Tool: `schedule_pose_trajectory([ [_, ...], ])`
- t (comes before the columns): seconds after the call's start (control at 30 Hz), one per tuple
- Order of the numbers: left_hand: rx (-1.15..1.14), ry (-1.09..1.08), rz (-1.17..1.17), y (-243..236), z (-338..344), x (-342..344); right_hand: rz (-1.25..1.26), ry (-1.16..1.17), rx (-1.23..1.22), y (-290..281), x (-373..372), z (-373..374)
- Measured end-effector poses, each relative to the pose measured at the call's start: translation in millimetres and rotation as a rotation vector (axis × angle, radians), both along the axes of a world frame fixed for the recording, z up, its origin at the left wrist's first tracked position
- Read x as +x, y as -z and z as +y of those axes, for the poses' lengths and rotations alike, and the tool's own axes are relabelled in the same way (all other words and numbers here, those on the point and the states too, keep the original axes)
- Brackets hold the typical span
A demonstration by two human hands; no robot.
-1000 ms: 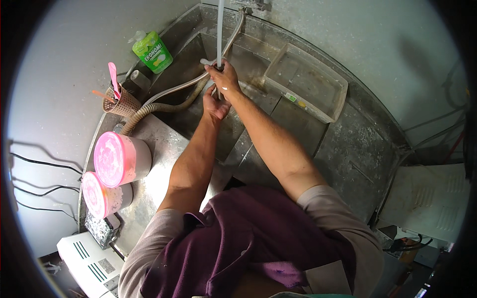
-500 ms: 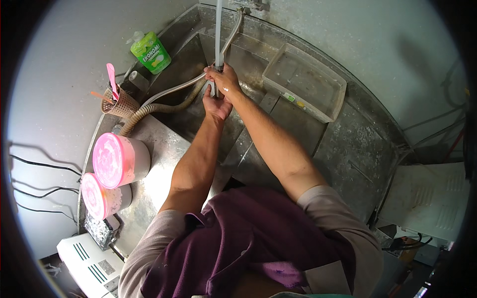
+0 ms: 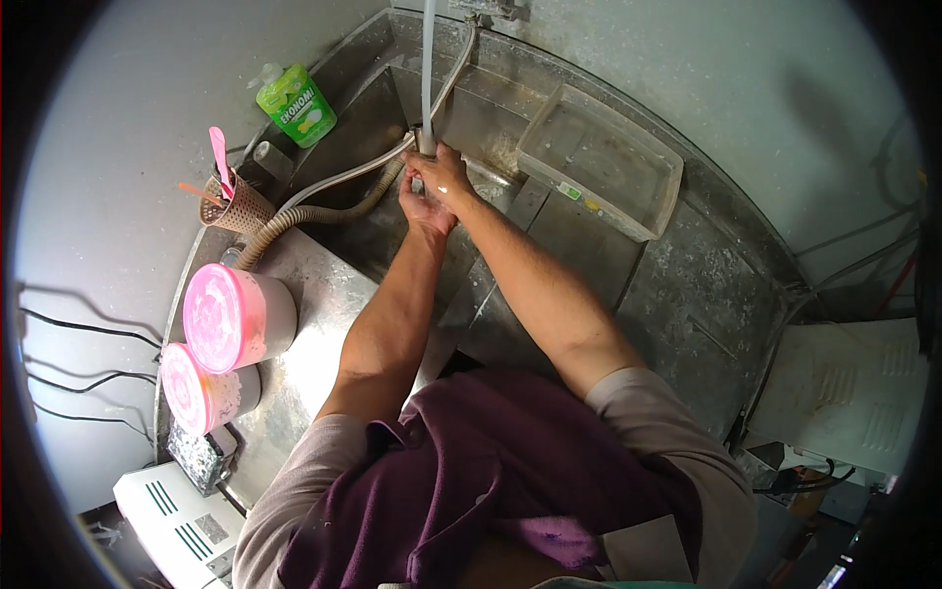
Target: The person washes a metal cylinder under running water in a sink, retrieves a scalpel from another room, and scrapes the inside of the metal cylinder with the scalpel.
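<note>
Over the steel sink (image 3: 481, 113), near the lower end of the pale upright pipe (image 3: 428, 79), the right hand (image 3: 444, 175) overlapped the palm-up left hand (image 3: 424, 208), a white smear (image 3: 442, 190) not yet off it, and whether either was gripping anything could not be told.

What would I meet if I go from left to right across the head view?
Smaller pink-lidded tub → green pouch → right hand → shallow rectangular tray → vented pale box.
</note>
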State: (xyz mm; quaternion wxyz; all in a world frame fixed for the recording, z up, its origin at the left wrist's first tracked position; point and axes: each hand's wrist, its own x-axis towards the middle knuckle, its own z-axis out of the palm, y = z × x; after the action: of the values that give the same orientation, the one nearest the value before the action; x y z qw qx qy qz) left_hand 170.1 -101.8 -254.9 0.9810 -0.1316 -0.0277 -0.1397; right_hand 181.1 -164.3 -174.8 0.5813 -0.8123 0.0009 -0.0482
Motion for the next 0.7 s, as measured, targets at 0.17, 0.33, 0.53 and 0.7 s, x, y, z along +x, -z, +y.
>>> schedule_pose_trajectory([
  [0.17, 0.373, 0.031, 0.216, -23, -14, -11, -0.089, 0.072, -0.122, 28, 1, 0],
  [0.33, 0.356, -0.026, 0.212, -13, -10, -11, 0.082, -0.055, 0.073, 36, 3, -1],
  [0.53, 0.379, -0.058, 0.174, -23, -13, -12, 0.0, -0.01, 0.016, 28, -4, 2],
  [0.7, 0.405, -0.068, 0.168, -26, -13, -14, -0.055, 0.012, -0.035, 20, -6, 3],
])
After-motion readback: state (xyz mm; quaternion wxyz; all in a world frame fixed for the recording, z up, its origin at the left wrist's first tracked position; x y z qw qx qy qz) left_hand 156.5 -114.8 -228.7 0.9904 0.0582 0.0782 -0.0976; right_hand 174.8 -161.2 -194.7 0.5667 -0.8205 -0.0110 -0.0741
